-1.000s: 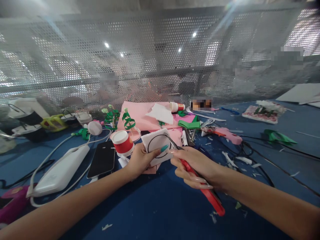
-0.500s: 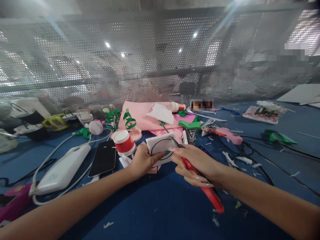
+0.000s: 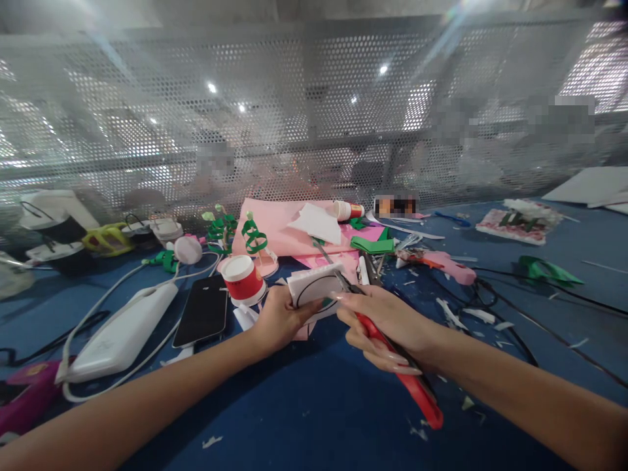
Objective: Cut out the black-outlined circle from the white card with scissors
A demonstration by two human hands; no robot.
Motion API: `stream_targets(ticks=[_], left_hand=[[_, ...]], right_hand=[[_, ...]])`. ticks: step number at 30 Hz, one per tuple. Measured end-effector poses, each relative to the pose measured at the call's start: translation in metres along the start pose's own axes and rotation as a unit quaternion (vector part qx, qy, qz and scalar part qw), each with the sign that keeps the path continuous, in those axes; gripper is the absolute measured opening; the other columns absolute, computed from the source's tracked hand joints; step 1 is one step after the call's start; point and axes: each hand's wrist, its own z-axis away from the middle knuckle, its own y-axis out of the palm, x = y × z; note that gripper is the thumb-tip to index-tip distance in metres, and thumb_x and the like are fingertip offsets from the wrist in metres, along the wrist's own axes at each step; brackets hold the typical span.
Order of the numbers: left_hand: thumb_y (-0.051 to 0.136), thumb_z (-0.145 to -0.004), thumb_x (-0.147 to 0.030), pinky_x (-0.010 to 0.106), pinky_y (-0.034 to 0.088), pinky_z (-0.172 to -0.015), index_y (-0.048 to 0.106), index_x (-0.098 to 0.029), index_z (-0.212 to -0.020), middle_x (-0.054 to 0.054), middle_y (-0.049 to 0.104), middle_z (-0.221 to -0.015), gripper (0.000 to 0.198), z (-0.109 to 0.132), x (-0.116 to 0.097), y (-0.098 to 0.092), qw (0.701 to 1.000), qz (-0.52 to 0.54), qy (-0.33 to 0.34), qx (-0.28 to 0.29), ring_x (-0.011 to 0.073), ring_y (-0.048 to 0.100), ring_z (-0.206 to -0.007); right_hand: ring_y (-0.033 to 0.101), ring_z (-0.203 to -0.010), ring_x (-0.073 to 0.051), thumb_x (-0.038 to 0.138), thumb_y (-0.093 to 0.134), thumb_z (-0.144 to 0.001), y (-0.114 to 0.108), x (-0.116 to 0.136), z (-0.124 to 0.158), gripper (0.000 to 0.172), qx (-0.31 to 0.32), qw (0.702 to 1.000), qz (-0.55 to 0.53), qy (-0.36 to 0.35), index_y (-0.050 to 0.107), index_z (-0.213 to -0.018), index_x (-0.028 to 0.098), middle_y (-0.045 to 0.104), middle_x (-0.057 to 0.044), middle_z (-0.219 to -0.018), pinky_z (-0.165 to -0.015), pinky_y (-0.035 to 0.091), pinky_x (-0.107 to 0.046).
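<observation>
My left hand point(image 3: 277, 317) pinches a folded piece of white paper point(image 3: 314, 288) by its left and lower edge, the thumb lying across its front. Drawn on the paper is a dark curved outline, part of it behind my thumb. My right hand point(image 3: 383, 327) is wrapped round red-handled scissors point(image 3: 415, 389). Their metal blades point up and left at the paper's right upper edge, one blade showing beyond it. Just left of the paper stands a red and white paper cup point(image 3: 243, 281).
Left lie a phone point(image 3: 202, 311), a white power bank point(image 3: 120, 333) and looping cables. Pink paper point(image 3: 275, 226) and green paper spirals point(image 3: 254, 235) are behind the hands. Rightward are a pink glue gun point(image 3: 449, 263) with its cord and paper scraps. A perforated metal screen point(image 3: 304, 98) borders the back.
The scissors' red handle has swung slightly down and to the right, with my right fingers shifting along. The white paper and my left hand have hardly moved.
</observation>
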Motion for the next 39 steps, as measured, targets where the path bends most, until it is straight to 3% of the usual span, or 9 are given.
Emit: stream_targets(ticks=[9, 17, 21, 29, 39], left_hand=[[0.061, -0.075, -0.027, 0.028, 0.049, -0.083, 0.064, -0.017, -0.105, 0.005, 0.070, -0.101, 0.031, 0.0017, -0.0001, 0.0015, 0.999, -0.026, 0.028, -0.008, 0.0196, 0.063, -0.090], [0.064, -0.072, -0.033, 0.030, 0.055, -0.067, 0.064, -0.011, -0.097, 0.008, 0.072, -0.090, 0.034, -0.0055, 0.0008, -0.0016, 0.994, 0.031, -0.087, -0.050, 0.0217, 0.066, -0.078], [0.062, -0.074, -0.034, 0.031, 0.054, -0.070, 0.064, -0.012, -0.100, 0.007, 0.072, -0.088, 0.034, -0.0035, 0.0027, -0.0026, 0.998, -0.035, -0.046, -0.038, 0.0219, 0.066, -0.078], [0.056, -0.080, -0.024, 0.030, 0.047, -0.088, 0.055, -0.017, -0.120, 0.007, 0.064, -0.115, 0.041, 0.0033, 0.0005, -0.0009, 0.991, -0.103, 0.083, 0.028, 0.0203, 0.061, -0.098], [0.055, -0.079, -0.028, 0.031, 0.047, -0.087, 0.057, -0.016, -0.116, 0.007, 0.068, -0.101, 0.039, 0.0044, -0.0004, -0.0017, 0.989, -0.124, 0.080, 0.020, 0.0208, 0.062, -0.094]], right_hand=[[0.025, -0.015, -0.005, 0.037, 0.037, -0.089, 0.0009, 0.0008, 0.0002, 0.043, 0.001, 1.000, 0.001, -0.001, 0.040, -0.050, 0.019, 0.035, 0.007, -0.025, -0.016, 0.020, -0.013], [0.025, -0.015, -0.004, 0.034, 0.037, -0.090, -0.0029, -0.0014, -0.0049, 0.041, -0.046, 0.999, 0.013, 0.005, 0.037, -0.052, 0.019, 0.037, 0.008, -0.027, -0.017, 0.020, -0.013], [0.026, -0.016, -0.005, 0.036, 0.039, -0.089, -0.0044, -0.0019, -0.0053, 0.039, -0.032, 0.999, 0.013, 0.013, 0.038, -0.054, 0.019, 0.037, 0.008, -0.027, -0.017, 0.021, -0.013], [0.025, -0.015, -0.004, 0.036, 0.040, -0.088, -0.0010, 0.0011, -0.0007, 0.042, 0.005, 1.000, -0.003, -0.009, 0.041, -0.050, 0.018, 0.035, 0.008, -0.025, -0.016, 0.021, -0.012], [0.022, -0.016, -0.003, 0.035, 0.039, -0.089, -0.0018, -0.0001, -0.0010, 0.044, 0.027, 1.000, -0.017, -0.002, 0.042, -0.048, 0.018, 0.035, 0.008, -0.027, -0.016, 0.022, -0.012]])
